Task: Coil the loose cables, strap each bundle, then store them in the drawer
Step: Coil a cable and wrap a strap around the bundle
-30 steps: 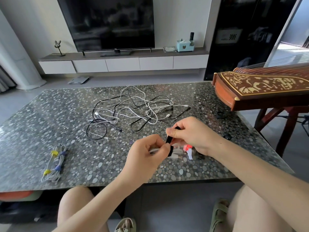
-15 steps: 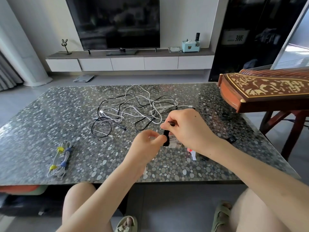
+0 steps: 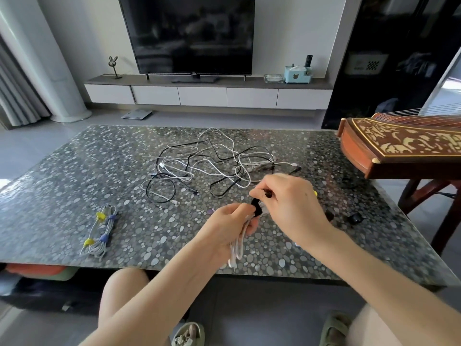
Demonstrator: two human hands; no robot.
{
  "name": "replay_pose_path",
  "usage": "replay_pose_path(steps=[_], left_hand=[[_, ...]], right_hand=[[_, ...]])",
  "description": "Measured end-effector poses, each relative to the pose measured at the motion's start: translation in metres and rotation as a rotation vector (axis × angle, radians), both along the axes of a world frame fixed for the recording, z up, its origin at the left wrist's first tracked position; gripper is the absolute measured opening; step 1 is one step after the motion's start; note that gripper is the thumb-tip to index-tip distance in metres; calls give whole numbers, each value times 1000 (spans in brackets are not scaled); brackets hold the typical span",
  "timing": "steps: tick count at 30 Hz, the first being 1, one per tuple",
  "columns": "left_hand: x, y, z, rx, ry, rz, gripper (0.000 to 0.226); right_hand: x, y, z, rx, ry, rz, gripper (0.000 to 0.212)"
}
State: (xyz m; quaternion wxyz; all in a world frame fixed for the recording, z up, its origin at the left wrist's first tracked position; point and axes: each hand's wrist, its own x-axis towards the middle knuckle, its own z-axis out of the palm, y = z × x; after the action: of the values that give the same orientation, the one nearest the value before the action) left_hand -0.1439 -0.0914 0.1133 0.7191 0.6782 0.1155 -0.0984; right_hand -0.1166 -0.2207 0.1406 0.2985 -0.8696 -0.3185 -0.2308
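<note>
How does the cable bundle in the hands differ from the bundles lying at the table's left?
The held bundle hangs from the left hand; the lying bundles rest flat on the table. The held bundle has a black strap, pinched by the right hand; the lying bundles wear yellow and blue straps. Both are coiled pale cables.

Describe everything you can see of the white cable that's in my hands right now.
The white cable is folded into several long, narrow loops, thin and smooth like a plastic-sheathed charging cord. The left hand grips its upper part, and the looped end hangs below that hand, over the near edge of the table. A black strap sits at its top end, pinched by the right hand. Its plugs are hidden.
</note>
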Motion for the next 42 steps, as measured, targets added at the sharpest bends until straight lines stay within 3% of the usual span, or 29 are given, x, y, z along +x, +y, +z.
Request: replay_pose_path(steps=[4,13,17,20,22,24,27,31,33,35,38,40,42], left_hand=[[3,-2,1,-318,216,14,31],[1,-3,-18,-620,405,-62,43],[-3,-6,-21,-749,452,-64,25],[-2,-8,-24,-814,467,-41,23],[0,-7,-24,-869,485,-21,24],[1,-7,-23,-862,459,-46,20],[3,-9,-21,-806,381,-104,11],[10,-11,-18,-620,175,-37,19],[11,-7,-12,-363,-54,16,20],[10,-1,-3,-136,-258,40,19],[8,6,11,33,-461,-12,18],[4,7,17,124,-595,-104,26],[-1,8,22,233,-721,-183,25]], right_hand=[[-17,-4,-25,85,-136,-20,8],[-20,-15,-53,92,-224,87,11],[-16,-22,-59,20,-295,124,19],[-14,-24,-63,-55,-337,165,11],[-11,-25,-67,-88,-357,184,20],[-9,-28,-73,-120,-374,180,31],[-8,-34,-77,-176,-441,138,25],[-10,-33,-68,-170,-508,157,23],[-17,-39,-62,12,-351,200,27],[-25,-47,-54,358,-70,175,28],[-18,-53,-44,822,615,-21,45],[-6,-53,-41,869,1175,46,62],[5,-53,-39,758,1494,248,75]])
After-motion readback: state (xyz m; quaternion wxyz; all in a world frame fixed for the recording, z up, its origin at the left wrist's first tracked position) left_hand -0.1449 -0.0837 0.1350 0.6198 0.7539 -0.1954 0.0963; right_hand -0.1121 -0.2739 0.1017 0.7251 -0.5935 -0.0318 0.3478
